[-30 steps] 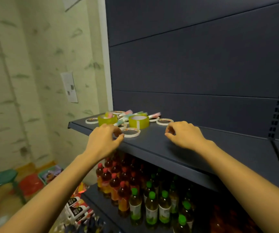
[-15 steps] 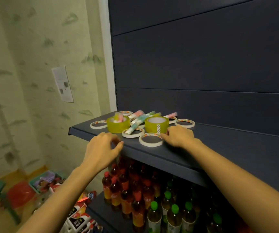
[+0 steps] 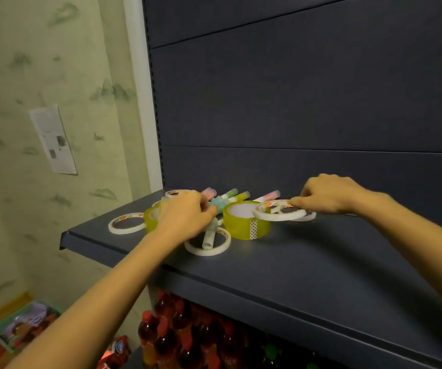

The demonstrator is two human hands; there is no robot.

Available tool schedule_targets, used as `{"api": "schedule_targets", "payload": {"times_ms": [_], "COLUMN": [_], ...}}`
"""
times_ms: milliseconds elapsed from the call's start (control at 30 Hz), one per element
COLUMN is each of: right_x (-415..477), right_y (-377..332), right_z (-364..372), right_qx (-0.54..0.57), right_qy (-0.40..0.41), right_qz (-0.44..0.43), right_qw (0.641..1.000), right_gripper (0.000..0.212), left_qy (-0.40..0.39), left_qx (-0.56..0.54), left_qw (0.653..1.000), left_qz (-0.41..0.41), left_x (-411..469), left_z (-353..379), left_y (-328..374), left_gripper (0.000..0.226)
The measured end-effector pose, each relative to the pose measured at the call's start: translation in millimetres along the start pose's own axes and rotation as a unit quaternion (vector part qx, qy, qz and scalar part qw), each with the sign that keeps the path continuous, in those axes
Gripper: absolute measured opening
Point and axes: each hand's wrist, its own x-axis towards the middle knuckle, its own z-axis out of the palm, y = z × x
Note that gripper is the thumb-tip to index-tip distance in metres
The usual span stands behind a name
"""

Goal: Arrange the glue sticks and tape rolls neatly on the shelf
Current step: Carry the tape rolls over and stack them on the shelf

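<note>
The right hand [image 3: 326, 198] pinches a thin white tape ring [image 3: 277, 214] by its far rim and holds it tilted. The ring's near edge overlaps the top of the wide yellow-green tape roll [image 3: 246, 222], and its far edge lies over a second thin ring [image 3: 306, 216] at the roll's 3 o'clock. To do this step well, the held ring should clear the wide roll, level out and come straight down onto the second ring so that their rims line up. A slanted drop would likely leave it sliding off.

The left hand [image 3: 185, 217] is in the pile at the roll's 9 o'clock, its fingers curled at a teal glue stick [image 3: 218, 205]. Whether they have closed on it, I cannot tell. It should draw out one stick at a time, because another glue stick [image 3: 209, 237] lies across a ring [image 3: 208, 247] at 7 o'clock and could roll toward the edge of the shelf [image 3: 307, 265]. More glue sticks [image 3: 237, 196] lie loose at 12 o'clock. A further ring [image 3: 126, 222] lies far out at 9 o'clock, just past a second yellow roll [image 3: 151, 218].

Half a second ago the held ring lay flat at the wide roll's 6 o'clock with the right hand's fingertips just reaching it. It is now off the shelf and over at 3 o'clock. The left hand was at the shelf's front edge holding nothing and has since moved in among the sticks.
</note>
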Motion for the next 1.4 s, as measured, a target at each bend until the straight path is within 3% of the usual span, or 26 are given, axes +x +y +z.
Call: {"api": "schedule_targets", "payload": {"times_ms": [300,467,600,800,1133,1400], "right_x": [-14.2,-33.4,-53.6,-107.2,-237.5,-348.1], "right_y": [32.5,25.9,12.9,4.0,43.0,107.6], "right_z": [8.6,13.3,11.4,5.6,-12.8,-33.7], "right_qx": [0.017,0.015,0.001,-0.009,-0.038,-0.088], "right_qy": [0.03,0.043,0.057,0.091,0.118,0.115], "right_qz": [0.112,0.183,0.235,0.316,0.455,0.497], "right_qw": [0.993,0.982,0.97,0.944,0.882,0.855], "right_gripper": [0.048,0.046,0.042,0.045,0.047,0.044], "left_qy": [-0.136,-0.182,-0.156,-0.121,-0.11,-0.128], "left_qx": [0.022,0.075,0.021,-0.071,-0.122,-0.154], "left_qw": [0.99,0.978,0.983,0.978,0.935,0.902], "left_qz": [-0.002,0.064,0.099,0.153,0.315,0.382], "left_x": [72.3,87.3,93.8,96.7,40.0,-17.9], "left_z": [47.4,58.5,52.7,32.1,24.3,23.6], "left_y": [10.6,5.6,5.9,33.6,148.6,268.8], "left_gripper": [0.054,0.052,0.03,0.035,0.036,0.031]}}
